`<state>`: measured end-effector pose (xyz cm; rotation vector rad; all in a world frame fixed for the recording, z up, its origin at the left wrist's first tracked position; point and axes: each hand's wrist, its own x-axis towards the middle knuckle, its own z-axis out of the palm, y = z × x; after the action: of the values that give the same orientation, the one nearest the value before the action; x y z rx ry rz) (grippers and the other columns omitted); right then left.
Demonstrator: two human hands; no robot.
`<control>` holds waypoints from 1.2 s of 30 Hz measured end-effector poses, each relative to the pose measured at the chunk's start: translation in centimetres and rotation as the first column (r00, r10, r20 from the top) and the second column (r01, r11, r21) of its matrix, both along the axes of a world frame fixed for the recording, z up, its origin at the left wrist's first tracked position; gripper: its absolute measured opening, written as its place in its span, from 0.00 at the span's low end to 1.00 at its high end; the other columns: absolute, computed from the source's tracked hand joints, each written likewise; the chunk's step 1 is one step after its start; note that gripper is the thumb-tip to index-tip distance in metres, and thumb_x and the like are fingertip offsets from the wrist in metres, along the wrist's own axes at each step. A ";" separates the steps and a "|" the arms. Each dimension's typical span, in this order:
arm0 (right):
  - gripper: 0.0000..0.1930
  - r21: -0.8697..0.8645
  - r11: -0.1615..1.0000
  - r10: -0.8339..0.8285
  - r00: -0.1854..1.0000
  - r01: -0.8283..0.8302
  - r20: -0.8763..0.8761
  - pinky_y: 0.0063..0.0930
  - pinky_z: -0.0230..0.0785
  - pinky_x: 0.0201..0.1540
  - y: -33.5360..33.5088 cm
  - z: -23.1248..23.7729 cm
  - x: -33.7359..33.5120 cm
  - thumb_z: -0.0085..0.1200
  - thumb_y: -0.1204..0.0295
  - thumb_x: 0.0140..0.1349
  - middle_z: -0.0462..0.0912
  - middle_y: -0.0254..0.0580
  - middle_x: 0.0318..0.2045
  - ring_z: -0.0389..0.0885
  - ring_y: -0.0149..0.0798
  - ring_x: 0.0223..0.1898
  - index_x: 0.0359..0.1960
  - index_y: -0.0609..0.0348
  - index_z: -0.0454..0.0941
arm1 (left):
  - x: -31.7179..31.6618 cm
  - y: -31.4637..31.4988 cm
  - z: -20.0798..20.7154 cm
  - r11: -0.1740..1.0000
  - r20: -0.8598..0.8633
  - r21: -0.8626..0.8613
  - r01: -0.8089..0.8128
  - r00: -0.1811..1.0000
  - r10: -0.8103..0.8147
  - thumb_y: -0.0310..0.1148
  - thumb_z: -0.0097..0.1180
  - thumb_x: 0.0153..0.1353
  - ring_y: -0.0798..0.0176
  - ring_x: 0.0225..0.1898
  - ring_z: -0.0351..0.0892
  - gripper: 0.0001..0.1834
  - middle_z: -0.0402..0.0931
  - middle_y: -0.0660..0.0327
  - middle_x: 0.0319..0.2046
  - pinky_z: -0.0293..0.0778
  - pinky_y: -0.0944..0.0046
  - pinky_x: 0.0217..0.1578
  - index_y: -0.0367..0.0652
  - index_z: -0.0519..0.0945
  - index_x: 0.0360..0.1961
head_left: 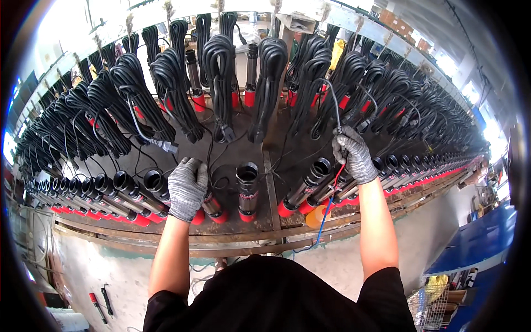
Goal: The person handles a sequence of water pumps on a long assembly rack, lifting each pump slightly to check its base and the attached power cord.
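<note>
My left hand (pixel 188 188), in a grey striped glove, is closed over the upper part of a steel tube-shaped pump (pixel 212 206) with a red end; its top is hidden by the hand. My right hand (pixel 354 154), gloved alike, is closed around the end of a black power cable (pixel 334 99) that runs up to a hanging coil. A red wire (pixel 339 174) comes out below that hand, and a blue wire (pixel 325 213) hangs lower down. Between my hands another steel pump (pixel 248 191) stands upright with its black collar facing up.
Rows of similar pumps line the bench (pixel 272 193) on both sides. Behind them, several coiled black cables (pixel 220 83) hang from a pale rail (pixel 354 25). A grey plug (pixel 166 146) dangles at left. An orange round object (pixel 317 217) is at the front edge.
</note>
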<state>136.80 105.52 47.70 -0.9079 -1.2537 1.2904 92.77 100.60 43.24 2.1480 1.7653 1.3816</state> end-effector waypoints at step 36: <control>0.26 0.064 0.982 -0.185 0.974 0.178 0.130 0.16 0.68 0.31 -0.1 -0.9 0.3 0.59 0.55 0.71 0.82 0.35 0.27 0.75 0.24 0.25 0.54 0.70 0.82 | 0.6 -14.1 -2.6 0.950 -0.032 -0.056 0.307 0.950 -0.309 0.29 0.65 0.52 0.47 0.38 0.83 0.10 0.82 0.56 0.39 0.79 0.51 0.36 0.45 0.81 0.37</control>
<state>137.14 105.43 46.85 -1.0624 -1.2709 1.0619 93.38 86.49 40.59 2.3151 1.3793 1.2104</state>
